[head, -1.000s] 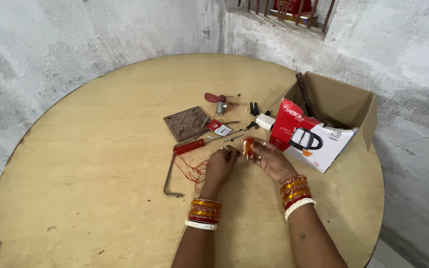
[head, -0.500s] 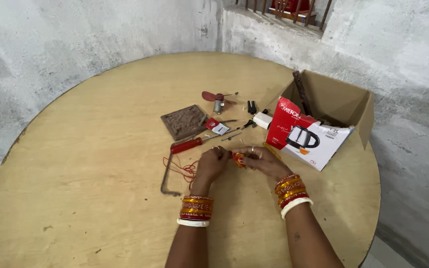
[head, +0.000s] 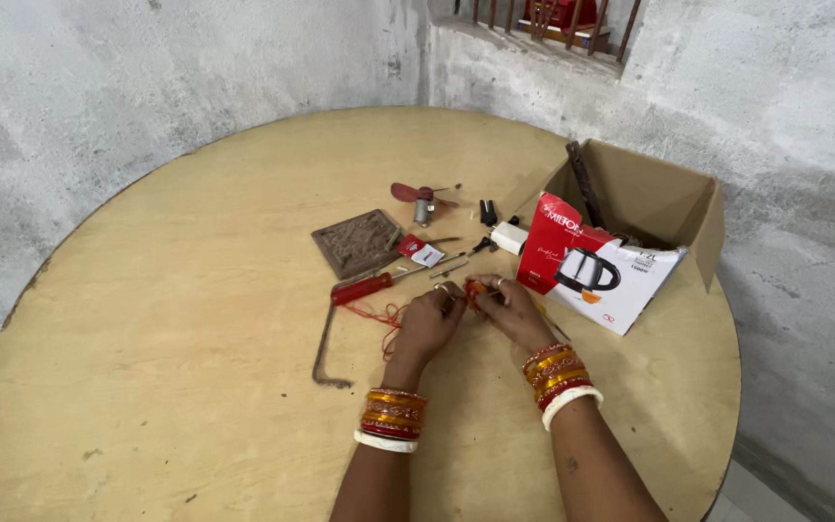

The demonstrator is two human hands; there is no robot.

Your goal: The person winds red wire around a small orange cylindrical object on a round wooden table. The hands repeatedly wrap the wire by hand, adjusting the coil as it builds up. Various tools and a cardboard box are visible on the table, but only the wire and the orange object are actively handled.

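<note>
Wooden and round, the table has wide bare room toward its left and near edges, while things crowd the right side. Both hands meet near the middle: the left hand and right hand pinch a small orange part between their fingertips, red wire trailing leftward. Just beyond lie a red-handled screwdriver and a brown block; a red-and-white carton leans against an open cardboard box at the right edge. Compared with a second ago, the hands sit lower and closer together.
</note>
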